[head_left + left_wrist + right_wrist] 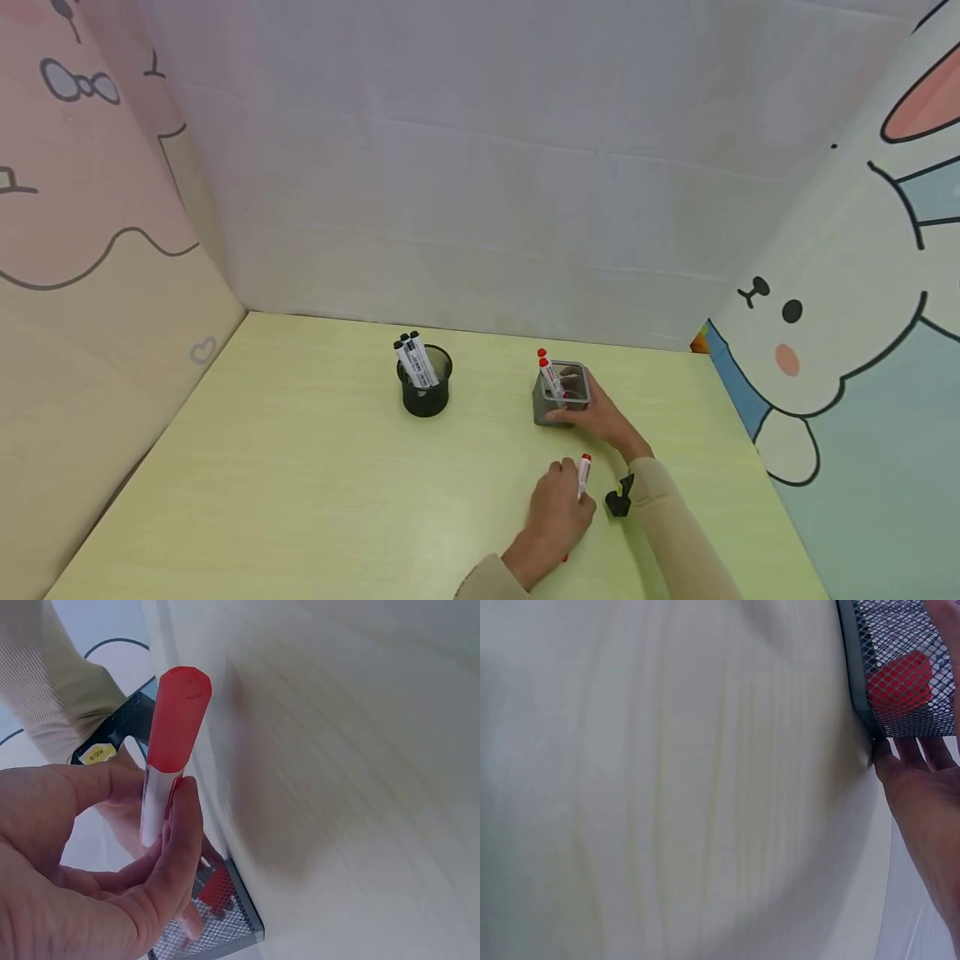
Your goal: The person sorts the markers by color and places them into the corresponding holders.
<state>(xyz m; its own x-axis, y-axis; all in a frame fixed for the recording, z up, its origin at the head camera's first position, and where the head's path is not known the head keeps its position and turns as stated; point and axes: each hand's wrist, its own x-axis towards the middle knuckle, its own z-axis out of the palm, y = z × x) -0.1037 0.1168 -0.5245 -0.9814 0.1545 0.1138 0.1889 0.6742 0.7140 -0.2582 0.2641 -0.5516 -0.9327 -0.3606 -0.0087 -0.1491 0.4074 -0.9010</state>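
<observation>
A red-capped whiteboard marker (583, 477) is pinched between the thumb and fingers of my left hand (559, 508), above the table's front part. In the left wrist view the marker's red end (178, 720) points toward the camera. My right hand (600, 414) grips a square grey mesh pen holder (551, 410) by its right side and near face. Red-capped markers (551, 377) lean inside that holder at its left. Through the mesh in the right wrist view, a red marker part (901, 681) shows near the bottom.
A round black mesh pen holder (425, 402) with several black-capped markers (417, 358) stands to the left on the pale wooden table (300, 475). A white sheet (480, 167) hangs behind; printed cartoon panels (862, 400) flank the table. A black camera mount (619, 498) sits at my right wrist.
</observation>
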